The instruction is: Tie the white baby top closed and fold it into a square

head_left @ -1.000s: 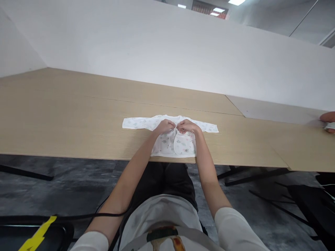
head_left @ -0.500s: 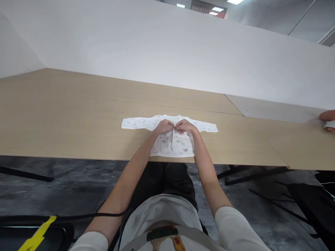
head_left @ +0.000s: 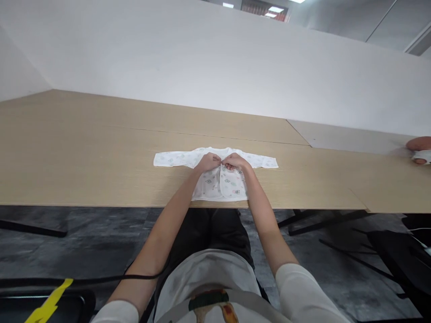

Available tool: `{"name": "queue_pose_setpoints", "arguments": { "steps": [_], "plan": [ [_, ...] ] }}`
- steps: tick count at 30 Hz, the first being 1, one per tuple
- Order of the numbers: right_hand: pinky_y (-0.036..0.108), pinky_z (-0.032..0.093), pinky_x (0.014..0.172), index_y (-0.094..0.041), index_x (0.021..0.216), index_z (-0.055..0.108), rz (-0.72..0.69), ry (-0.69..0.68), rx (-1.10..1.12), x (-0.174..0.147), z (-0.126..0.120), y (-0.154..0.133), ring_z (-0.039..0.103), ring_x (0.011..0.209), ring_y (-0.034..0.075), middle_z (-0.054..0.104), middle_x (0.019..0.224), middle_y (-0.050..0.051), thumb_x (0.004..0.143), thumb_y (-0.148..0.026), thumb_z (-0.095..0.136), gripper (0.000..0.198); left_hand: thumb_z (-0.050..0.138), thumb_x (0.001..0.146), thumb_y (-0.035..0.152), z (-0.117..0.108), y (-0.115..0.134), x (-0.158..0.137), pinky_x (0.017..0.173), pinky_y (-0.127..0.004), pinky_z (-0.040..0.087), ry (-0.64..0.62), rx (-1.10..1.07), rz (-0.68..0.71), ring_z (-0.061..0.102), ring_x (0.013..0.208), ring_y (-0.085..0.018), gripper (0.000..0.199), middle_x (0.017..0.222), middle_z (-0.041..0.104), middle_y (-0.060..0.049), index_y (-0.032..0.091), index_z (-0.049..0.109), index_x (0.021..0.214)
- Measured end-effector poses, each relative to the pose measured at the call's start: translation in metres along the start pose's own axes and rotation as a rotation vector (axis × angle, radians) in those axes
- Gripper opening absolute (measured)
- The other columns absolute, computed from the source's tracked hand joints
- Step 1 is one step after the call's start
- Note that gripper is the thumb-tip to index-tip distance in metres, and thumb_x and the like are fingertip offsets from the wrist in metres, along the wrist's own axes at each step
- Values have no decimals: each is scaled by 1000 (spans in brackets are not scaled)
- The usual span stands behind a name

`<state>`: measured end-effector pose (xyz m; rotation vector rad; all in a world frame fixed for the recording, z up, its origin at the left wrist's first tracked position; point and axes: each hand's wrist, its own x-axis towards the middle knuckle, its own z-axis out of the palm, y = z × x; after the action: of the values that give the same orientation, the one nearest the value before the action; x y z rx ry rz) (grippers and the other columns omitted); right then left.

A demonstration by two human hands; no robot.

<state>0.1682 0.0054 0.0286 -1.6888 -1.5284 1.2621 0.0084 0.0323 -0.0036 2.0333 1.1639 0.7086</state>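
Note:
A small white baby shirt (head_left: pixel 206 186) with a scattered print lies flat on the wooden table (head_left: pixel 101 161), its sleeves stretched out to both sides and its hem close to the front edge. My left hand (head_left: pixel 210 161) pinches the shirt's front at the middle seam, below the neckline. Right beside it, my right hand (head_left: pixel 235 161) grips the other side of the same front opening, fingers curled. The fingertips of both hands meet there, and whatever fastening lies between them is too small to make out.
A white partition (head_left: pixel 188 58) rises behind the table. At the far right edge lies a brown and white object (head_left: pixel 419 150). A black chair (head_left: pixel 397 255) stands at lower right. At lower left, a black cable (head_left: pixel 101 280) passes a yellow strap (head_left: pixel 50 303).
Both hands stay pinched at the same spot on the shirt front, with only slight finger movement. The whole view has shifted a little.

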Motion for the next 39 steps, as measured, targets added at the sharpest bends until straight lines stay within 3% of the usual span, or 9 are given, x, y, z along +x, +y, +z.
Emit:
{"name": "queue_pose_setpoints", "arguments": {
  "steps": [11, 17, 25, 30, 35, 39],
  "plan": [
    [17, 37, 38, -17, 56, 47, 27, -19, -2, -7, -2, -6, 42, 38, 7, 44, 38, -3, 68, -10, 65, 23, 64, 69, 28, 0, 1, -2, 75, -27, 49, 14, -117, -34, 65, 84, -20, 23, 86, 71, -5, 15, 70, 87],
    [16, 31, 34, -16, 52, 41, 56, -67, -99, -8, -3, -11, 37, 35, 5, 43, 39, -3, 70, -7, 58, 26, 67, 68, 24, -1, 5, -3, 72, -26, 48, 44, -76, -69, 64, 77, -18, 29, 82, 69, -4, 16, 63, 96],
    [17, 30, 33, -17, 51, 40, 41, -49, -60, 3, -4, -2, 38, 34, 5, 44, 40, -2, 73, -9, 56, 28, 63, 72, 23, 2, 7, -2, 61, -24, 43, 53, -35, -71, 60, 70, -16, 29, 82, 67, -3, 17, 58, 100],
    [16, 33, 34, -17, 50, 41, 53, -57, 17, 14, -5, 9, 38, 35, 5, 42, 40, -3, 72, -9, 57, 29, 63, 72, 23, 4, 6, -3, 64, -24, 44, 52, -75, -41, 61, 73, -16, 28, 82, 67, -2, 18, 57, 99],
    [17, 41, 38, -16, 57, 48, 70, -76, 126, 23, -7, 16, 46, 39, 7, 51, 46, -1, 72, -11, 61, 20, 62, 74, 26, 6, 6, -3, 69, -24, 46, 17, -173, -48, 63, 80, -17, 28, 86, 67, -4, 17, 56, 101],
    [16, 39, 36, -15, 57, 49, 54, -104, 151, 22, -8, 16, 45, 37, 7, 51, 46, 0, 73, -10, 60, 21, 63, 74, 26, 7, 7, -2, 70, -25, 46, 20, -195, -73, 63, 81, -17, 31, 86, 67, -4, 16, 56, 103]
  ]
}}
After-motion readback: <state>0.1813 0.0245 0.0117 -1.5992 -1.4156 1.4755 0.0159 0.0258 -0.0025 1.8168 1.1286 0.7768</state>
